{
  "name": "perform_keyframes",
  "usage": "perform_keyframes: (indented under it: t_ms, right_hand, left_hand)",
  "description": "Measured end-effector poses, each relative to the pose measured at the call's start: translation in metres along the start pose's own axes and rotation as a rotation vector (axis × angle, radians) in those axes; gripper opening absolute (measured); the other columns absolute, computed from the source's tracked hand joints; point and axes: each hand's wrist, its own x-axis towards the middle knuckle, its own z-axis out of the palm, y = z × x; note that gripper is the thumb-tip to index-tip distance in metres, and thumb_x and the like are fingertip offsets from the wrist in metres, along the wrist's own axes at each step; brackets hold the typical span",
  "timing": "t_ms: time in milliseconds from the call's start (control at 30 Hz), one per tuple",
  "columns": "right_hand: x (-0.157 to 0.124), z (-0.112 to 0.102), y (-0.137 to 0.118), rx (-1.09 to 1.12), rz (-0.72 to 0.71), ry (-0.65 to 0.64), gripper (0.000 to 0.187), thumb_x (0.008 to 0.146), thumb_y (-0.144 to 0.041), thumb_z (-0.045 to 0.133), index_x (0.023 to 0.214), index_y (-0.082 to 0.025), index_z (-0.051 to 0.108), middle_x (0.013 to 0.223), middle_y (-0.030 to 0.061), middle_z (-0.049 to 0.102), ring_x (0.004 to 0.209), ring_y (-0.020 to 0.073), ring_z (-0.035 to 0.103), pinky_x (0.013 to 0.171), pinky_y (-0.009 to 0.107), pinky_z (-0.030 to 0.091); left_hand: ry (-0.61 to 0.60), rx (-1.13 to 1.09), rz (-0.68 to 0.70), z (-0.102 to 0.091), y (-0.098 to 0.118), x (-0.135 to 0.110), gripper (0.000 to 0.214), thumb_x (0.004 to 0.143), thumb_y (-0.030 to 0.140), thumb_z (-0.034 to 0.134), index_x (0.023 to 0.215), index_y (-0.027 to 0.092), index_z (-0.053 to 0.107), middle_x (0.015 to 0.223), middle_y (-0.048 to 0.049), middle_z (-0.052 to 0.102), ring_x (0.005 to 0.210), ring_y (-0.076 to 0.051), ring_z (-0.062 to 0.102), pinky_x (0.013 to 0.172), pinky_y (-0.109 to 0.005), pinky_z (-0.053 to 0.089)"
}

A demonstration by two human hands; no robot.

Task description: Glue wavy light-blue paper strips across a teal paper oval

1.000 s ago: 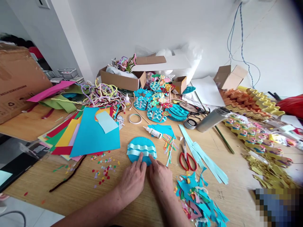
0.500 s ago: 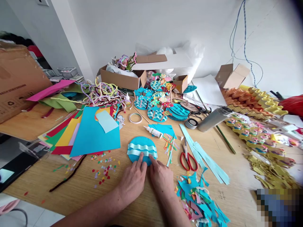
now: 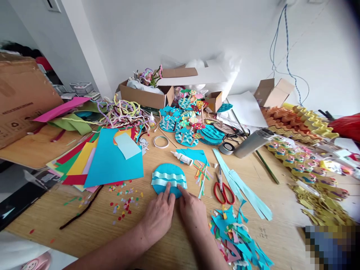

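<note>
A round blue paper disc [image 3: 168, 179] with pale wavy strips glued across it lies on the wooden table [image 3: 92, 221]. My left hand [image 3: 158, 215] rests flat below the disc, its index finger stretched onto the lower wavy strip. Beside it, my right hand [image 3: 192, 211] lies with its index finger pressing the disc's lower right edge. Neither hand holds anything. A small glue bottle [image 3: 182, 158] lies just beyond the disc. Red-handled scissors [image 3: 223, 190] lie to the right.
Coloured paper sheets [image 3: 109, 159] lie stacked at left, confetti scraps [image 3: 125, 200] beside them. Blue offcuts [image 3: 239, 236] pile up at right. Finished blue wave discs [image 3: 191, 129], cardboard boxes [image 3: 144, 95], a metal flask [image 3: 253, 142] and tape rolls [image 3: 161, 141] fill the back.
Both hands stay pressed on the disc's lower edge. Only the camera view shifts slightly.
</note>
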Motion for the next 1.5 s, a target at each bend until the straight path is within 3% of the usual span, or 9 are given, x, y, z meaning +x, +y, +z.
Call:
perform_keyframes:
  t_ms: [367, 1033, 1267, 1500]
  right_hand:
    - [-0.001, 0.0, 0.0, 0.07, 0.009, 0.066, 0.041, 0.088, -0.012, 0.043, 0.123, -0.026, 0.061, 0.084, 0.0034, 0.075, 0.068, 0.0138, 0.069, 0.057, 0.019, 0.039]
    - [0.004, -0.004, -0.003, -0.076, 0.028, -0.06, 0.043, 0.089, -0.015, 0.041, 0.126, -0.028, 0.059, 0.086, 0.0065, 0.075, 0.072, 0.0184, 0.07, 0.056, 0.022, 0.041]
    - [0.003, -0.006, -0.003, -0.045, 0.043, -0.064, 0.041, 0.09, -0.017, 0.04, 0.124, -0.028, 0.061, 0.082, 0.0067, 0.074, 0.073, 0.0202, 0.07, 0.057, 0.023, 0.041]
    - [0.003, 0.0, 0.002, 0.053, 0.043, -0.01, 0.042, 0.089, -0.015, 0.041, 0.122, -0.028, 0.063, 0.083, 0.0063, 0.075, 0.075, 0.0197, 0.07, 0.06, 0.023, 0.039]
  left_hand:
    - [0.018, -0.007, -0.008, 0.0, 0.002, 0.0, 0.04, 0.086, 0.007, 0.032, 0.121, 0.014, 0.051, 0.148, -0.0162, 0.036, 0.111, -0.026, 0.056, 0.081, -0.039, 0.053]
    - [-0.02, 0.023, -0.008, -0.004, 0.005, 0.001, 0.038, 0.089, 0.006, 0.03, 0.118, 0.013, 0.053, 0.148, -0.0184, 0.036, 0.101, -0.025, 0.062, 0.077, -0.038, 0.056]
    - [-0.017, 0.05, -0.015, -0.009, 0.011, 0.005, 0.037, 0.087, 0.004, 0.029, 0.114, 0.012, 0.053, 0.143, -0.0227, 0.041, 0.081, -0.023, 0.067, 0.063, -0.036, 0.056]
    - [-0.005, -0.038, -0.035, -0.009, 0.006, 0.001, 0.041, 0.079, 0.007, 0.041, 0.119, 0.013, 0.048, 0.147, -0.021, 0.035, 0.087, -0.025, 0.067, 0.068, -0.037, 0.055]
